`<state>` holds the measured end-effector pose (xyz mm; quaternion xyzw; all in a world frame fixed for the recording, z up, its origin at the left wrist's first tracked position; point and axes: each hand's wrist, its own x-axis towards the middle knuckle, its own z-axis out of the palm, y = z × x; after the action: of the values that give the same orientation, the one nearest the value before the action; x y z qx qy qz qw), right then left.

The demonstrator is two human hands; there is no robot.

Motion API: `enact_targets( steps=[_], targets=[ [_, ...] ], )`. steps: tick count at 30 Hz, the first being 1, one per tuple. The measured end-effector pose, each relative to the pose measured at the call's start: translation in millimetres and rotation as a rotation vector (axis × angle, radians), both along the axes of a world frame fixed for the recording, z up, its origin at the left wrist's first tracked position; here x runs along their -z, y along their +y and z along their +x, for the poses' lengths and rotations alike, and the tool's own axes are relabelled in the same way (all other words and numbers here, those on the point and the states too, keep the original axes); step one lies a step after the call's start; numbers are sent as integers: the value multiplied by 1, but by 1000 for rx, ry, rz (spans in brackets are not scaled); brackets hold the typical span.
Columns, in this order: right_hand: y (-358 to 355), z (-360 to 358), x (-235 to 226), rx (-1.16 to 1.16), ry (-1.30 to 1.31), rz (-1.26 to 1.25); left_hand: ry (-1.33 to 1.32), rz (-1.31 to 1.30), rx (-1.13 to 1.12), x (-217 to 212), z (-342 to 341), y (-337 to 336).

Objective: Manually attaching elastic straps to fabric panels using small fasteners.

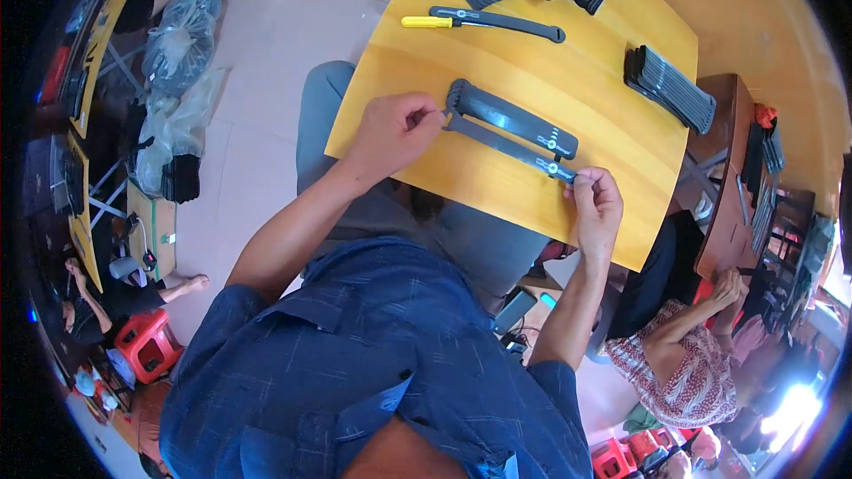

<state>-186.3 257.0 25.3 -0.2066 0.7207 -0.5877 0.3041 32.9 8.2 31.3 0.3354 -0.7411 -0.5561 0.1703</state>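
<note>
Left hand (397,130) and right hand (596,204) each pinching one end of the thin dark strap (506,145), mid-frame on the yellow worktop (586,71); best kept flat, pulled straight.

A yellow-handled tool (427,22) lies on the wooden board (612,137) near black strip stacks (667,87)

A flat grey strap (508,147) lies diagonally on the board.
</note>
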Motion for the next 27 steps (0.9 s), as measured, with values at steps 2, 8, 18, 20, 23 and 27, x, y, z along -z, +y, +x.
enact_targets(
  steps=[2,8,18,20,23,27],
  targets=[
    [-3,-2,-1,63,5,-10,-15,-15,9,1,-2,-1],
    [-10,-1,3,112,58,84,-6,42,46,-2,-6,0],
    [-12,1,14,138,-20,-78,1,61,11,-11,-7,6],
    [-10,-1,17,101,-20,-48,-16,38,-24,-5,-8,1],
    [-12,-2,11,107,-60,-14,-87,-5,-20,0,-9,-5],
    [-14,-7,8,127,29,35,-184,-182,28,-3,-17,-9]
  ],
)
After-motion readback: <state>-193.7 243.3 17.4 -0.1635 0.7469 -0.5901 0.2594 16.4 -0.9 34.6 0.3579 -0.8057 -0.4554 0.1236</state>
